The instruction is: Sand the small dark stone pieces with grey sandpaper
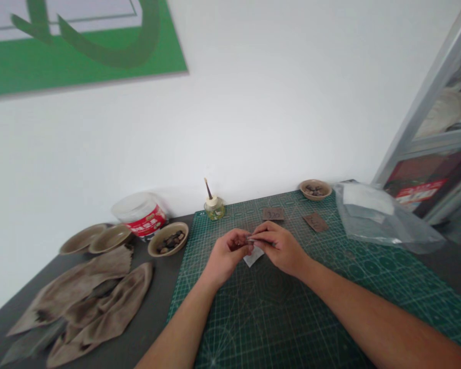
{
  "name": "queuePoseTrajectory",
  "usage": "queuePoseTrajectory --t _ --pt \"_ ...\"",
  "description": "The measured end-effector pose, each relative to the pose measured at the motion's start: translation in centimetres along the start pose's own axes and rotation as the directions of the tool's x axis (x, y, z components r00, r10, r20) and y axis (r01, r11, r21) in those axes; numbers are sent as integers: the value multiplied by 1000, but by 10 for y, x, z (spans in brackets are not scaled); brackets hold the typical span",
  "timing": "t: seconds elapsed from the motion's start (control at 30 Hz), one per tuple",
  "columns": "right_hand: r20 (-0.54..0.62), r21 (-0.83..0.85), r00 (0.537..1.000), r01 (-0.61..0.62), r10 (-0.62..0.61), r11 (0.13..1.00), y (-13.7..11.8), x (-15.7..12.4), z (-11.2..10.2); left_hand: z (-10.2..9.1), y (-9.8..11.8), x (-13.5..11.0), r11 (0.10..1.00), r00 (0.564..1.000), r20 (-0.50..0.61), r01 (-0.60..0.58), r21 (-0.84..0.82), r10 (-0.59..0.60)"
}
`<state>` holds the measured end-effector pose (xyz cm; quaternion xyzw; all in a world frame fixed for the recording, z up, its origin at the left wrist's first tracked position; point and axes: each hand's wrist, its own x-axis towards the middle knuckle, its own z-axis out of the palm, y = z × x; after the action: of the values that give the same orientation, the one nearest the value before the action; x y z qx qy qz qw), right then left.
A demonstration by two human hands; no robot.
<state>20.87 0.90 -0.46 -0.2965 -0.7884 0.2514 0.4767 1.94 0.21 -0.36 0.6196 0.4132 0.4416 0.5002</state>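
Observation:
Above a green cutting mat (276,307), my left hand (226,253) and my right hand (278,247) meet, their fingertips pinching a small dark object (249,238) between them. Its exact kind is hard to tell, as the fingers cover most of it. A scrap of white paper (252,256) sticks out below the hands and seems to touch the left hand. Beyond my fingers, two small brown tags with dark markings (272,214) (315,222) lie on the mat, apart from both hands.
A shallow bowl of small brown stones (170,251) and another (315,188) flank the mat. Also present are a small glue bottle with a brush (214,208), a red-labelled white tub (140,215), stacked dishes (96,238), brown cloth pieces (77,302) and a clear plastic bag (380,218).

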Motion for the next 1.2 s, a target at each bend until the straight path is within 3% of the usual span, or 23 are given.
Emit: queuePoseTrajectory --t 0.13,0.73,0.83,0.93,1.07,1.2 --pt "1 -16 1000 -6 6 1000 1 0 0 0 -1 0 999 999 37 36 -6 -36" --pt "21 -14 1000 -1 2 1000 6 -3 4 1 -2 0 999 1000 19 3 43 -4" --pt "-25 -57 999 -30 29 998 10 -3 5 1 -4 1 1000 1000 19 2 23 -3" --pt "-114 -110 991 -85 73 990 11 -2 3 -1 -7 5 1000 996 -85 -2 -19 1" --pt "-188 -147 971 -176 147 973 1 1 3 -6 -10 9 998 960 -278 -47 -43 33" --pt "10 -25 953 -303 304 953 -24 -9 15 -14 -8 9 985 906 -420 -119 -124 57"
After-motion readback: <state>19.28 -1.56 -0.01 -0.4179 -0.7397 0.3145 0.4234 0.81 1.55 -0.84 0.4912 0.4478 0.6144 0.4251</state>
